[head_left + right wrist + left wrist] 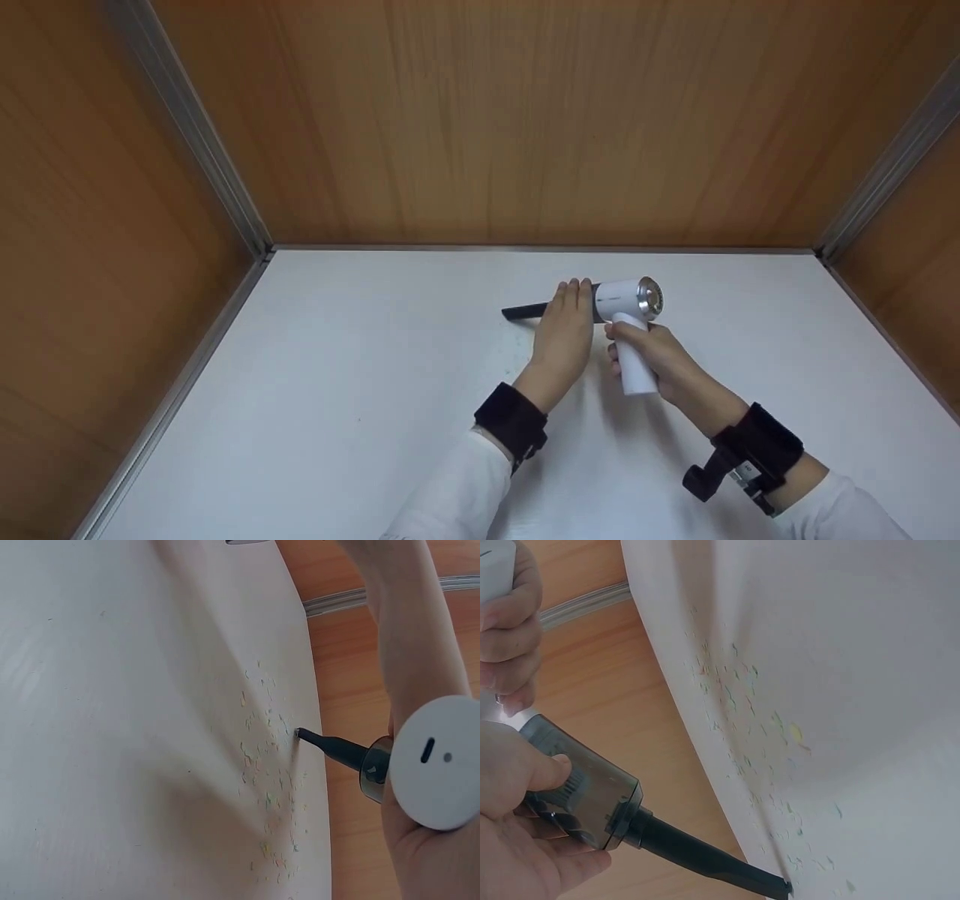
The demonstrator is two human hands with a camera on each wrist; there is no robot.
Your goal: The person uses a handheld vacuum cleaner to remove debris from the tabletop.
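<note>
- Small white handheld vacuum (pixel 628 315) w/ smoky clear dust cup and slim black crevice nozzle (pixel 525 310) sits mid white tabletop (pixel 337 390), nozzle tip touching the surface.
- Right hand (pixel 654 354) wraps the white grip; left hand (pixel 564 330) curls round the dust cup (pixel 585 784), thumb on top.
- Pale paper flecks (pixel 772 757) lie beside the tip.
- Best approach: keep tip low, sweep slow thru the flecks, steady w/ both hands.
- Long axis runs left-right; nozzle points left.

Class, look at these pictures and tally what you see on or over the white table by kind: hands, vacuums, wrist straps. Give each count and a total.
Hands: 2 (left hand, right hand)
Handheld vacuum: 1
Black wrist straps: 2
Total: 5
</note>
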